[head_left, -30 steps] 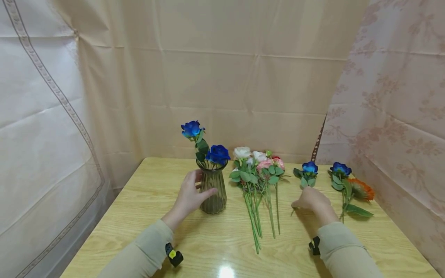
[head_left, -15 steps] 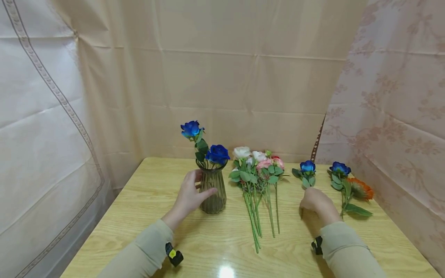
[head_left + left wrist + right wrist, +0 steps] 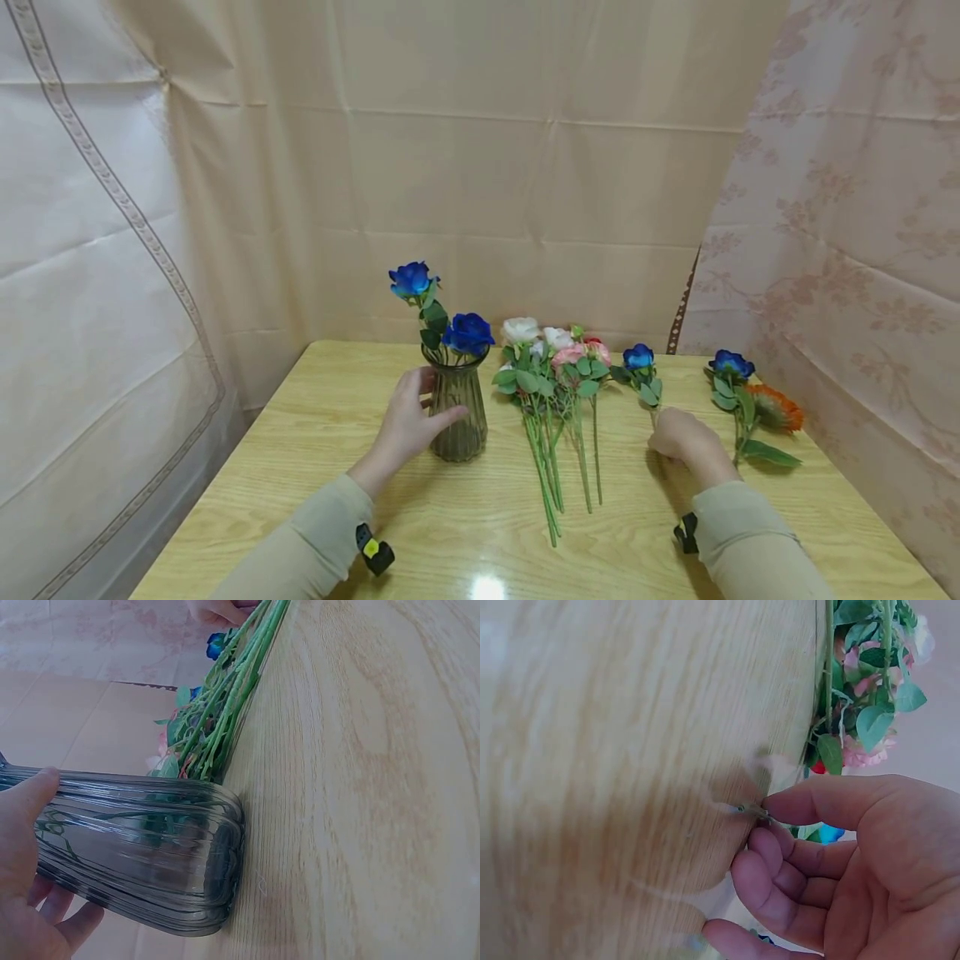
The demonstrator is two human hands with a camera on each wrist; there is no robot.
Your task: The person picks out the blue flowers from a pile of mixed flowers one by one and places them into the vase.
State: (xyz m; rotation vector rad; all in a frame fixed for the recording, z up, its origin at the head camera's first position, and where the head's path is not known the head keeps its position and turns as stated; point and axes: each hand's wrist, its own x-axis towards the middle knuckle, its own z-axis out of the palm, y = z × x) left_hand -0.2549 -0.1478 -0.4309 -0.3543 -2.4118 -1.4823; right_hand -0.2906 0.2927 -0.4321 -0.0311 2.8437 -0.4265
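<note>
My left hand (image 3: 408, 421) grips a ribbed, smoky glass vase (image 3: 467, 417), thumb in front and fingers around the far side. Two blue roses (image 3: 468, 333) stand in the vase, one taller and leaning left. In the left wrist view the vase (image 3: 150, 847) has its base on the table. My right hand (image 3: 686, 437) pinches the stem of a blue rose (image 3: 639, 358) low over the table. The right wrist view shows the stem's end (image 3: 754, 812) between thumb and fingertips of the right hand (image 3: 817, 862); the bloom is mostly hidden behind the hand.
Between the hands lies a bunch of white and pink flowers (image 3: 555, 367), their green stems (image 3: 547, 483) pointing toward me. Farther right lie another blue rose (image 3: 731, 364) and an orange flower (image 3: 776, 408). Cloth (image 3: 510, 167) hangs behind the wooden table (image 3: 330, 392).
The right hand first shifts slightly right along the stem, its fingers closing in, and the blue rose's bloom swings left toward the bunch. The left hand and vase stay put.
</note>
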